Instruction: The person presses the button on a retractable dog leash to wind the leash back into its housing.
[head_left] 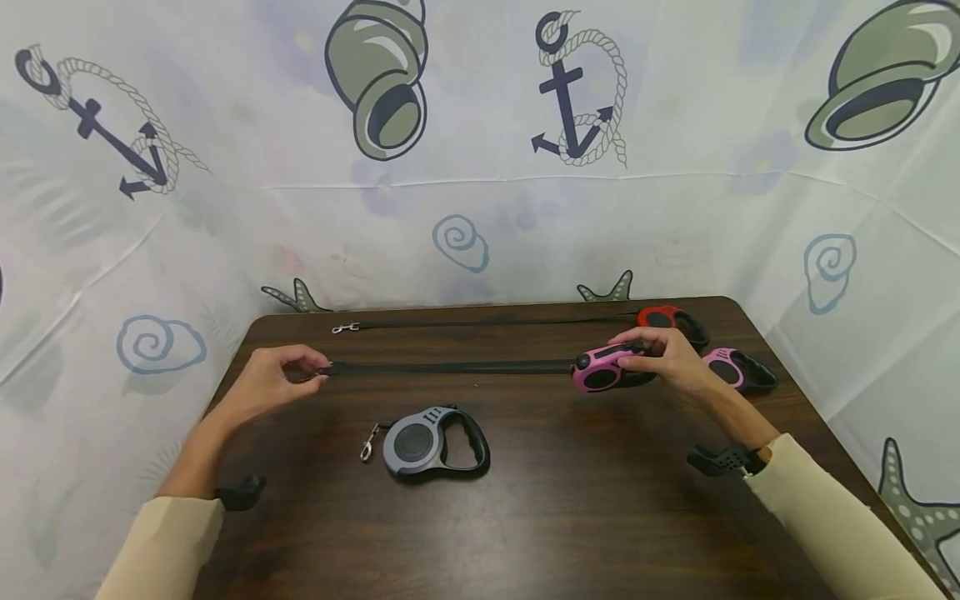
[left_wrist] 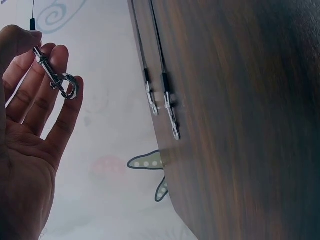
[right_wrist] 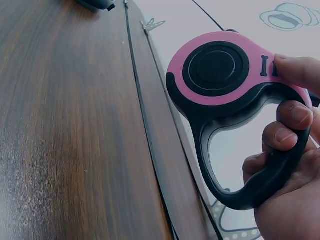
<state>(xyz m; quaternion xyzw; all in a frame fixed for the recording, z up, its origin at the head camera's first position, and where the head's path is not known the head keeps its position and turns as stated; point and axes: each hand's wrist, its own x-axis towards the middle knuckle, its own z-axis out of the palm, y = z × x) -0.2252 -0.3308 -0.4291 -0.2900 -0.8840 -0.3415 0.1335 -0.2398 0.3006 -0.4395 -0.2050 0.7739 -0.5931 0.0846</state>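
Note:
My right hand [head_left: 667,358] grips the black loop handle of a pink and black retractable dog leash [right_wrist: 215,67], raised off the table in the right wrist view. A dark strap [head_left: 457,367] runs straight from it across to my left hand [head_left: 262,379]. There, thumb and fingers pinch the strap's end, and the metal snap hook [left_wrist: 55,75] lies across the fingers. On the table in front of the hands lies a grey and black retractable leash [head_left: 414,442], its small clip [head_left: 367,443] pointing left.
Behind my right hand lie a red and black leash [head_left: 660,317] and another pink one [head_left: 726,367]. Their straps are drawn out leftward, ending in metal clips [left_wrist: 171,117] near the back edge. Patterned cloth [head_left: 480,233] hangs around the brown table [head_left: 540,517].

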